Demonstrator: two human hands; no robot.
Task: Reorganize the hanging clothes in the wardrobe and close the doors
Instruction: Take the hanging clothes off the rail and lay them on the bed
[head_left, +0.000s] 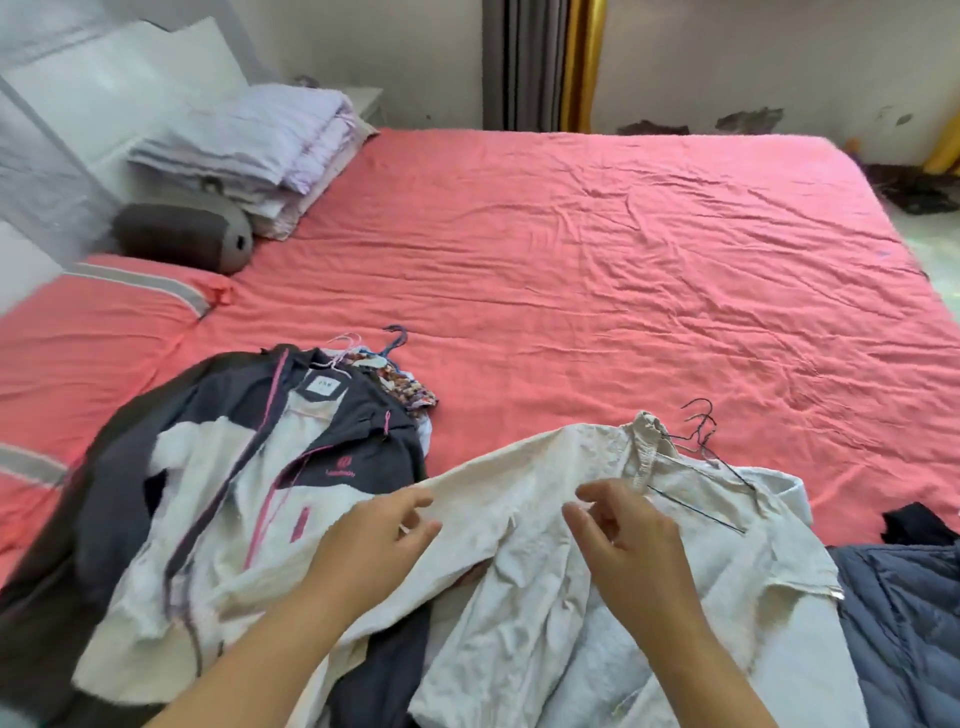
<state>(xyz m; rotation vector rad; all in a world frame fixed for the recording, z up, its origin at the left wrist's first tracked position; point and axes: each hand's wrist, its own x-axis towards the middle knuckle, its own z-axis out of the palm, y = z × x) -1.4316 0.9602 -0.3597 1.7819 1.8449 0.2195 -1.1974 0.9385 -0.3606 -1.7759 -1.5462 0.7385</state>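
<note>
We see a wide bed (597, 249) with a wrinkled coral-pink sheet; matching pillow (98, 317) at left, grey bolster (182, 236) behind it, folded lilac bedding (254, 145) stacked near the headboard; stained white wall (753, 57) and grey-and-gold curtain (545, 62) at the far side. Clothes lie piled on the near edge; cream shirt (524, 483) spread flat in the middle, creased, on a dark wire hanger (701, 431) at its collar; navy-and-white jacket (249, 467) with pink trim to its left, on a hanger; dark blue puffer (904, 623) at right. Our left hand (374, 540) pinches the cream shirt's sleeve; our right hand (628, 530) sits over the shirt front, fingers curled; whether it pinches cloth we cannot tell.
</note>
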